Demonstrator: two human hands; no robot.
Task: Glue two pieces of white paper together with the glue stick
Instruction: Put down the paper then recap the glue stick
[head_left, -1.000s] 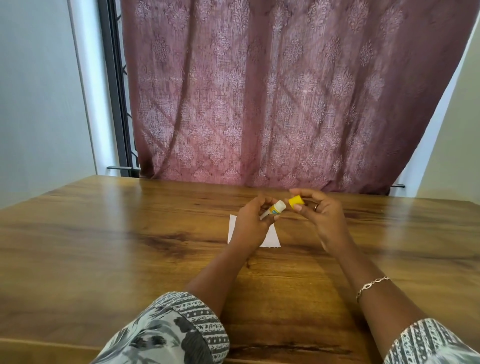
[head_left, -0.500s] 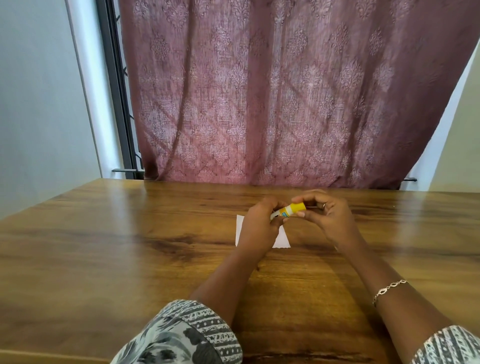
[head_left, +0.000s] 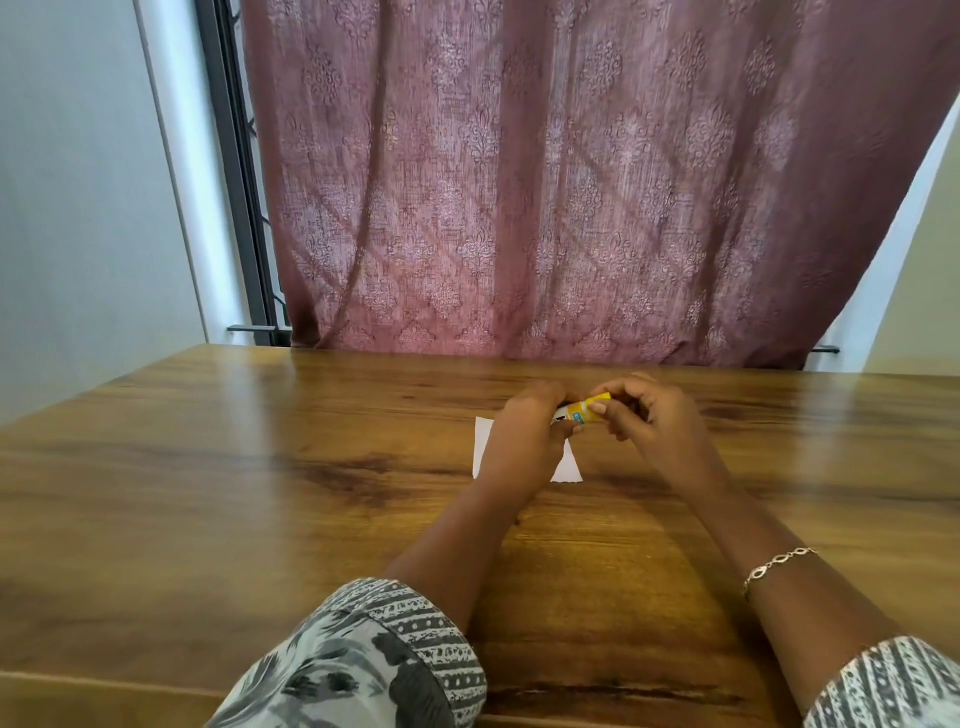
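Wooden table (head_left: 260, 493), glossy brown grain with dark knots. White paper (head_left: 483, 436) lies flat on it, mid-table, partly hidden.

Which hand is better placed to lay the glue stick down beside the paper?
Probably the right. The right hand pinches the yellow end of the glue stick and sits over the table, to the right of the paper. The left hand grips the other end directly above the paper.

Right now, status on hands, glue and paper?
Left hand grips glue stick; right hand pinches its yellow cap. Paper flat on table. Only the left hand covers part of it.
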